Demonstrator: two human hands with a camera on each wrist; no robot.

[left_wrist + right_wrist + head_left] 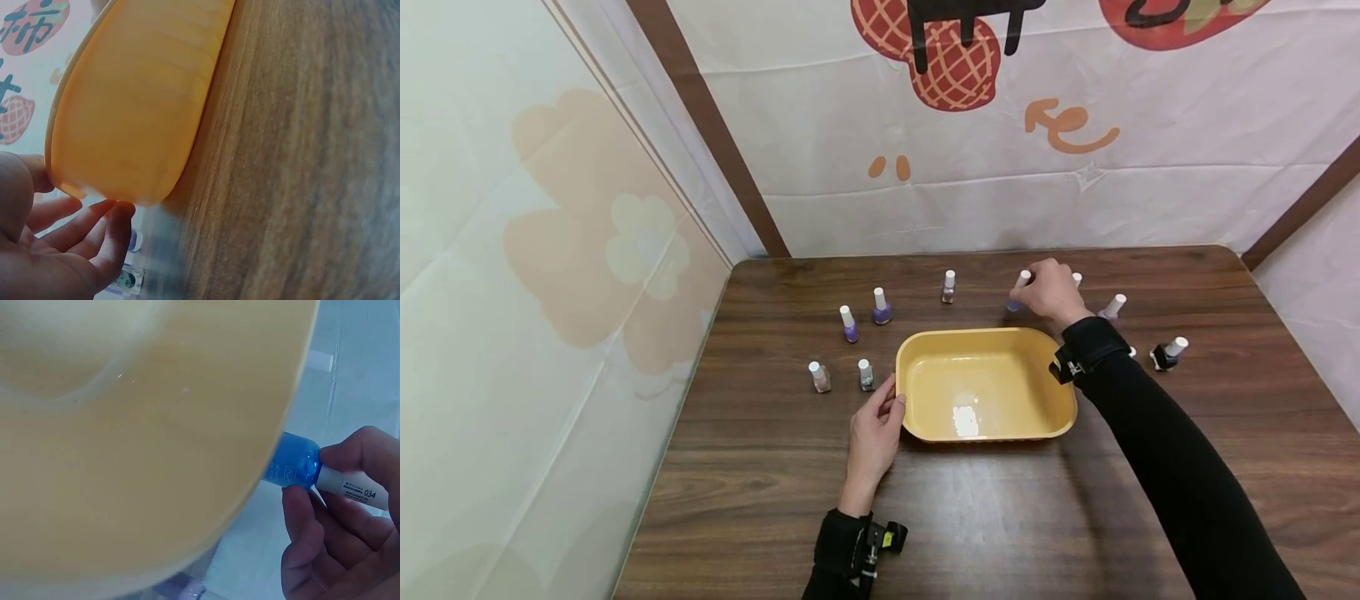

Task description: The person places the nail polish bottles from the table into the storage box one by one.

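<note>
A yellow plastic basin (985, 387) stands on the wooden table, and nothing lies in it. My left hand (872, 442) grips its left end, thumb at the rim and fingers against the outer wall in the left wrist view. Beyond the basin's far right corner, my right hand (1051, 292) pinches a nail polish bottle (297, 459) around the white cap and neck. Its polish looks blue in the right wrist view and purple in the head view. The basin wall hides the bottle's lower end in the right wrist view.
Several white-capped nail polish bottles stand about the basin: a purple one (882, 310) and a clear one (948, 290) behind, a glittery one (867, 377) near my left fingers, a black one (1165, 357) at right. A cloth wall (925, 208) borders the table's back.
</note>
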